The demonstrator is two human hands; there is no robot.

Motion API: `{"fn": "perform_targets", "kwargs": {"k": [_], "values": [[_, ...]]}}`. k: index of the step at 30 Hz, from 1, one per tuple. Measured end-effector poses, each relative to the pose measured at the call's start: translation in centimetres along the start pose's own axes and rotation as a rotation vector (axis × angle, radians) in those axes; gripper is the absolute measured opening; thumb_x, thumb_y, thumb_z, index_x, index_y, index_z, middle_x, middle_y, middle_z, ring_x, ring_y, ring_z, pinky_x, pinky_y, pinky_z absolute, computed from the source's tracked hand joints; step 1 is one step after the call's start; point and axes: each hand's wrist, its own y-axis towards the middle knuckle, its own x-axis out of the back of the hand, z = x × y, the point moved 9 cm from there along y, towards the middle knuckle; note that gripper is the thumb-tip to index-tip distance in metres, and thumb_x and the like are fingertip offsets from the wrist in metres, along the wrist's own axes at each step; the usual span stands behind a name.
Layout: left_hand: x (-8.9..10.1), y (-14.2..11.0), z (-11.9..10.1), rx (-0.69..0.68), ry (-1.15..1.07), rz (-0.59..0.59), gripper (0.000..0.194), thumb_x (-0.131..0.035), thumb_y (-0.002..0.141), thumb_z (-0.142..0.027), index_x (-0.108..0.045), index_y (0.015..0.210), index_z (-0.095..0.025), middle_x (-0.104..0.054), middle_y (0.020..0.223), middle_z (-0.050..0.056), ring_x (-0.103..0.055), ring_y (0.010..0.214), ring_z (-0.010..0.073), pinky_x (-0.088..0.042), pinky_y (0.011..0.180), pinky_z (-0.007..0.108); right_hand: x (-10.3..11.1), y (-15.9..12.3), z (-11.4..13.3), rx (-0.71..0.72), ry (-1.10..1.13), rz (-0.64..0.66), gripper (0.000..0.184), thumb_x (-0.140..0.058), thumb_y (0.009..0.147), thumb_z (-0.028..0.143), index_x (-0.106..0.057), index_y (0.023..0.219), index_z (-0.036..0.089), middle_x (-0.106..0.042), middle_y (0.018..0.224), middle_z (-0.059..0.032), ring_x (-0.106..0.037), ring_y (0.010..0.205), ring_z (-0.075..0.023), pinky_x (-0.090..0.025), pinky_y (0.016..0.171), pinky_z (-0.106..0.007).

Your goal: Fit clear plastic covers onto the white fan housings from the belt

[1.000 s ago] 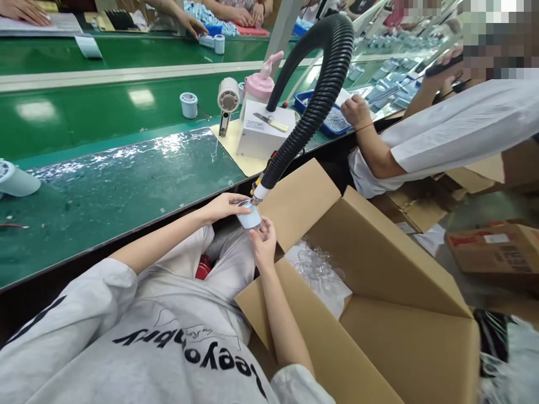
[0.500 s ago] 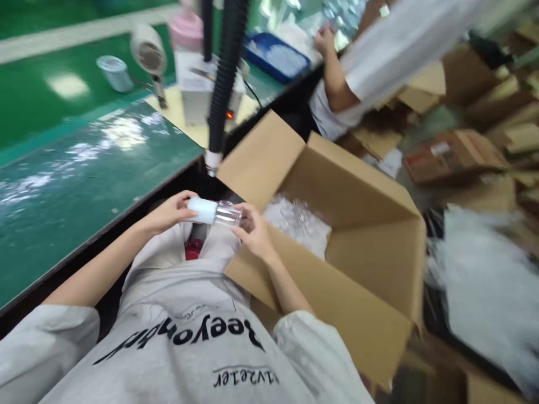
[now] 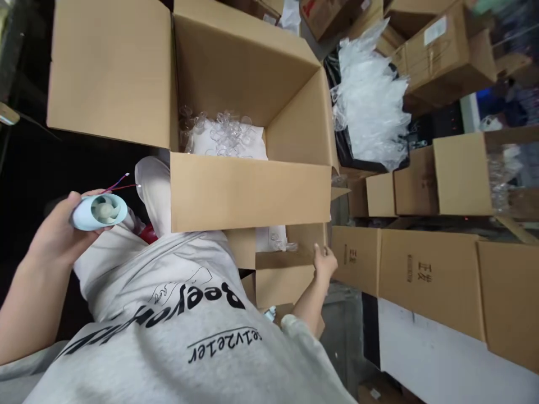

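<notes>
In my left hand (image 3: 63, 227) is a light blue fan housing (image 3: 82, 216), a short tube with a pale bladed fan wheel (image 3: 106, 209) showing in its slanted end. Thin red and blue wires (image 3: 115, 184) with small white plugs stick out of it. My right hand (image 3: 325, 262) is out to the right, at the edge of a lower cardboard box (image 3: 284, 275); its fingers look apart and nothing shows in them. Clear plastic pieces (image 3: 282, 244) lie in that lower box.
A large open cardboard box (image 3: 250, 193) stands before me, holding clear plastic parts (image 3: 229, 134) on white sheeting. Beyond it, a black bin (image 3: 345, 143) is heaped with clear plastic bags (image 3: 370, 101). More cartons (image 3: 429, 275) line the right side.
My view has swung right, away from the green bench. My hands have parted: the left keeps the light blue housing, while the right has left the clear cylinder and reached right.
</notes>
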Motion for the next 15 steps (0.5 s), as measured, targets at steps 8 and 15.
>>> {"fn": "perform_targets", "kwargs": {"k": [8, 15], "values": [[1.3, -2.8, 1.1, 0.056, -0.094, -0.057, 0.018, -0.081, 0.078, -0.042, -0.075, 0.080, -0.025, -0.070, 0.069, -0.006, -0.053, 0.056, 0.0103, -0.042, 0.048, 0.022, -5.6, 5.0, 26.4, 0.728, 0.358, 0.373, 0.059, -0.040, 0.096, 0.061, -0.064, 0.123, 0.013, -0.069, 0.124, -0.0183, -0.070, 0.110, -0.0280, -0.060, 0.090, -0.042], [4.8, -5.7, 2.6, 0.000, -0.083, -0.272, 0.015, -0.078, 0.077, -0.043, -0.074, 0.078, -0.029, -0.065, 0.071, -0.005, -0.049, 0.057, 0.0131, -0.041, 0.048, 0.024, -30.5, -5.0, 42.3, 1.142, -0.251, 1.081, 0.024, -0.066, 0.099, 0.036, -0.071, 0.105, 0.014, -0.073, 0.094, -0.0057, -0.070, 0.080, -0.0168, -0.061, 0.079, -0.035]]}}
